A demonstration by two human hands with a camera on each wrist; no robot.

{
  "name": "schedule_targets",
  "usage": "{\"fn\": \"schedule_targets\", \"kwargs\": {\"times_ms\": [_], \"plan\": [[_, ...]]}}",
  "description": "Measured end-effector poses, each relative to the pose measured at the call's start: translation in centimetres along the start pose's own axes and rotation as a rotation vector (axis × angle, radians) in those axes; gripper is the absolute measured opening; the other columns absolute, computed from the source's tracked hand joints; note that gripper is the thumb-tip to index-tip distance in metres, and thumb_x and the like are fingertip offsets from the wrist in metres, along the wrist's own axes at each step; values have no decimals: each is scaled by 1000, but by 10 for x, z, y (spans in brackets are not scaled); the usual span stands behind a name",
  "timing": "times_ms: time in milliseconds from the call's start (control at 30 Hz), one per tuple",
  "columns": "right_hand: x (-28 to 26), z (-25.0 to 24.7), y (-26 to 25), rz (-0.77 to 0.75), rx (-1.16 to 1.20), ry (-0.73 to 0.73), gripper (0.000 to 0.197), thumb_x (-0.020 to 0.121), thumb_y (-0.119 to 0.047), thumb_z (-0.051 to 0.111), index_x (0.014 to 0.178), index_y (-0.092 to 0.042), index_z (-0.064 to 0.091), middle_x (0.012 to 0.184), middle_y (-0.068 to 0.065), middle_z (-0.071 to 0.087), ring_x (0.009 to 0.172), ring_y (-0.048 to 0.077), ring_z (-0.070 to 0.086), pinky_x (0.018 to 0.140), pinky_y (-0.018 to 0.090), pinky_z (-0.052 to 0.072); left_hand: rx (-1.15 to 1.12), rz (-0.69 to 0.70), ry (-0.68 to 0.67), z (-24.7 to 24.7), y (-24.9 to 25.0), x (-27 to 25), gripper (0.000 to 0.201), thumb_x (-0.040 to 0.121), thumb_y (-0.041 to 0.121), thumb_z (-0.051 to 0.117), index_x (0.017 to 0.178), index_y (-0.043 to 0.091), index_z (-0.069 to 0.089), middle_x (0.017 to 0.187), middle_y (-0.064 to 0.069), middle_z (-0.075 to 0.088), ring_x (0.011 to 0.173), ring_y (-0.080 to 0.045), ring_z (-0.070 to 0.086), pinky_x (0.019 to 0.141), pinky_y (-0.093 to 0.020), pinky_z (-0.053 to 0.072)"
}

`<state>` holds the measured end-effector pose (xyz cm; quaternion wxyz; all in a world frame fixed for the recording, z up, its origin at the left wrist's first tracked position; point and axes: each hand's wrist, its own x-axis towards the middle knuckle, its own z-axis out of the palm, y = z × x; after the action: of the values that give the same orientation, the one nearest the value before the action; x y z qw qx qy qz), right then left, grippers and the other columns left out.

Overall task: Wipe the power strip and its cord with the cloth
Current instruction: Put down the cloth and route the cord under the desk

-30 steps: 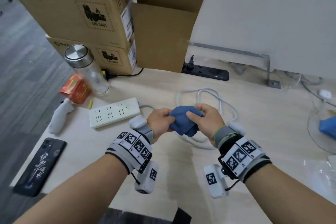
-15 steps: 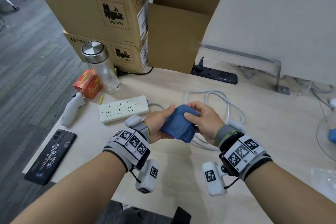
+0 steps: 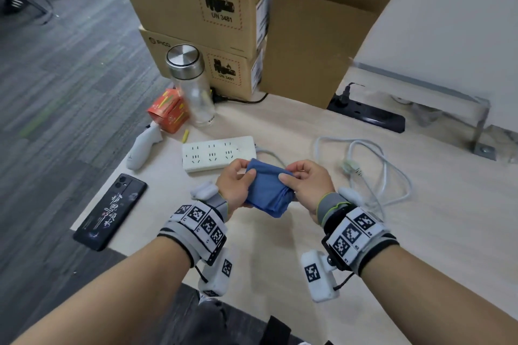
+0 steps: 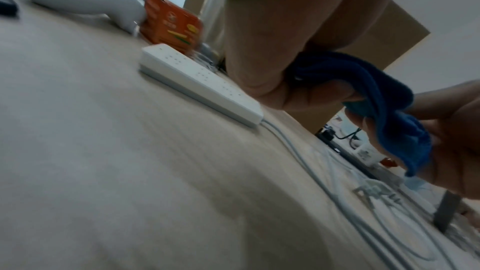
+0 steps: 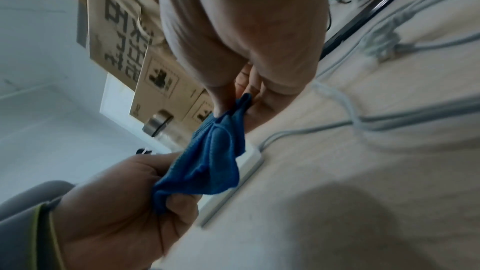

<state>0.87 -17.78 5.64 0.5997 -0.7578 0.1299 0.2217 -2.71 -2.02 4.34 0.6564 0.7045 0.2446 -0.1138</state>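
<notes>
A blue cloth hangs between both hands just above the table. My left hand grips its left edge, and my right hand pinches its right upper edge between thumb and fingers. The same cloth shows in both wrist views, stretched from hand to hand. A white power strip lies flat just beyond the left hand, partly hidden by the cloth in the right wrist view. Its pale cord loops loosely on the table to the right, with the plug lying inside the loop.
Stacked cardboard boxes stand at the back, with a glass bottle and an orange carton in front. A white controller and a black phone lie near the left table edge. A black power strip sits at the back.
Both hands have spread the bunched cloth out a little between them. The head view has shifted, so everything on the table appears further right and lower.
</notes>
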Motion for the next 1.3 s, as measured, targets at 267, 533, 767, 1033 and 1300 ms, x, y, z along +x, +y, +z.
{"fn": "schedule_targets", "kwargs": {"times_ms": [267,533,767,1033,1300], "plan": [[15,110,2,47,-138,-167,19,74,-15,73,81,-24,58,92,9,64,85,32,68,70,50,59,352,46,293,-92,-23,8,7,95,16,46,95,11,52,73,-16,58,43,-21,45,27,-19,33],[29,185,23,-10,-367,-196,16,83,-15,67,94,-25,62,95,-2,66,93,22,65,79,26,51,570,-88,320,-162,-72,9,19,85,26,56,100,34,47,85,-1,67,70,-25,66,60,-42,58],[48,168,22,-420,-887,-73,47,82,-34,65,125,-23,51,132,1,45,121,24,42,100,33,36,1200,253,303,-145,-73,13,38,71,31,72,104,18,59,111,-5,56,94,-33,55,72,-39,45],[109,130,4,-484,-1337,-186,106,69,-39,73,150,-27,7,157,4,13,144,30,9,114,44,19,1173,252,115,-115,-94,20,55,85,31,59,133,9,42,143,-11,39,133,-33,33,107,-42,34],[109,86,-7,-399,-1391,-164,79,69,-34,69,137,-28,30,125,4,40,114,27,40,85,37,38,1156,331,129,-133,-86,50,41,84,14,43,125,10,48,134,-12,46,125,-32,39,101,-44,37]]}}
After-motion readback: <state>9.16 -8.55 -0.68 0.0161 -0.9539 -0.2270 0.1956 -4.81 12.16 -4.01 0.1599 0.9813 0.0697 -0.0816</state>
